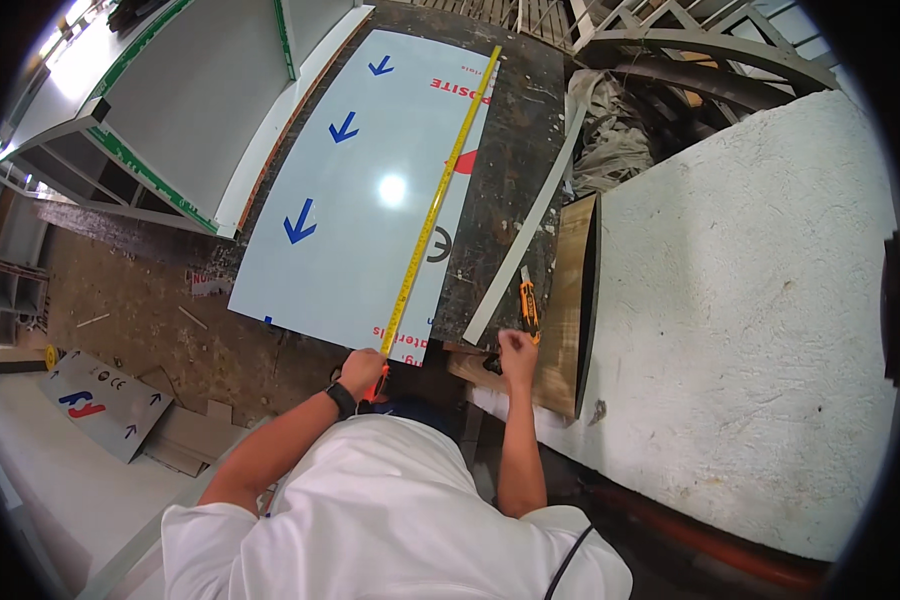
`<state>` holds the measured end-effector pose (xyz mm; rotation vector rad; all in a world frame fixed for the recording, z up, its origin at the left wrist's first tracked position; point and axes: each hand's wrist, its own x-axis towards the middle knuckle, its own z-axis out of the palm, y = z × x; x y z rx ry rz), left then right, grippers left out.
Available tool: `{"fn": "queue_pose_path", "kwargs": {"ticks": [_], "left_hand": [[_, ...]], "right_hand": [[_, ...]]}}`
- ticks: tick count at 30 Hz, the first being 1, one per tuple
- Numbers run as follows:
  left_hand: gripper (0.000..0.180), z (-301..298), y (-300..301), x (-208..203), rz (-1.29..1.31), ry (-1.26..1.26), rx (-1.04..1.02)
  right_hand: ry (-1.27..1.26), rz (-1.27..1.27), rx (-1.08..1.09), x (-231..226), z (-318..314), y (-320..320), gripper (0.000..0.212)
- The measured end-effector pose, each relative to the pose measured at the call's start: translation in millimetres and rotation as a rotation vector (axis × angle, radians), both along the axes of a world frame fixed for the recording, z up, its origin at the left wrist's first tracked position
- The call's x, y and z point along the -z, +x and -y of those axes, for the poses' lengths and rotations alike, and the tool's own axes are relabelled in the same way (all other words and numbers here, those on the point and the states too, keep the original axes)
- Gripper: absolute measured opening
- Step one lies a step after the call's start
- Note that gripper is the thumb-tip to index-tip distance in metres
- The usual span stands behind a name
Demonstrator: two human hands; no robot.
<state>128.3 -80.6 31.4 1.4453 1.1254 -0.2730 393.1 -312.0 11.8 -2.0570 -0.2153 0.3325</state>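
A large pale panel (320,190) with blue arrows and red print lies on a dark, stained table. Along its right side stretches a yellow measuring tape blade (435,205), from the far edge to the near one. My left hand (361,372), with a dark watch at the wrist, is closed round the orange tape measure case (378,385) at the near edge. Fingers curled together, my right hand (517,355) is beside the lower end of an orange and black utility knife (529,308). What those fingers hold, if anything, is hidden.
A long pale strip (530,225) lies slanted right of the panel. A rough white slab (750,300) and a wooden board (568,300) stand to the right. White cabinet frames (190,110) rise at the left. Offcuts (110,400) lie lower left.
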Motion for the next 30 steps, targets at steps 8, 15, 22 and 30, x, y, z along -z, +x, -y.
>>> {"fn": "queue_pose_path", "kwargs": {"ticks": [8, 15, 22, 30], "left_hand": [[0.029, 15, 2, 31, -0.037, -0.067, 0.012], [0.029, 18, 0, 33, -0.031, -0.021, 0.007], [0.028, 24, -4, 43, 0.000, -0.046, -0.053], [0.028, 54, -9, 65, -0.007, 0.198, 0.027]], "right_hand": [[-0.106, -0.037, 0.112, -11, 63, -61, 0.017], [-0.124, 0.018, 0.019, -20, 53, -65, 0.015], [-0.185, 0.014, -0.079, -24, 32, -26, 0.015], [-0.199, 0.106, -0.130, -32, 24, 69, 0.021]]}}
